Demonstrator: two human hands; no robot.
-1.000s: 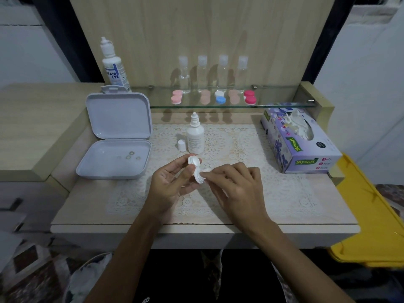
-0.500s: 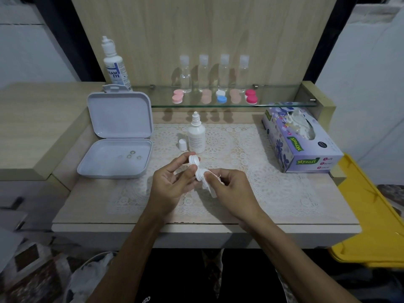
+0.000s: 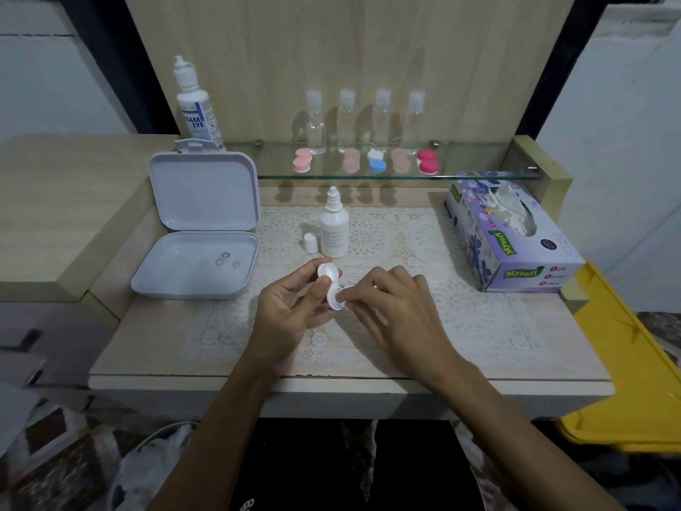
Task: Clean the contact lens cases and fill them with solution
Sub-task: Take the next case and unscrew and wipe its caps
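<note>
The white contact lens case is held above the middle of the desk, just in front of the small solution bottle and its removed cap. It is pinched by the left hand, thumb and fingers closed on its upper well. The right hand is now pressed against the lower well, fingertips drawn together on it; half a second ago a crumpled tissue was seen in that hand just clear of the case, and now the tissue is hidden, so whether it is held there cannot be told. This is judged to be another wiping stroke, so cleaning is under way and filling is not yet begun. The open storage box lies at the desk's left edge, the tissue box at the right; other lens cases are lined on the glass shelf at the back
</note>
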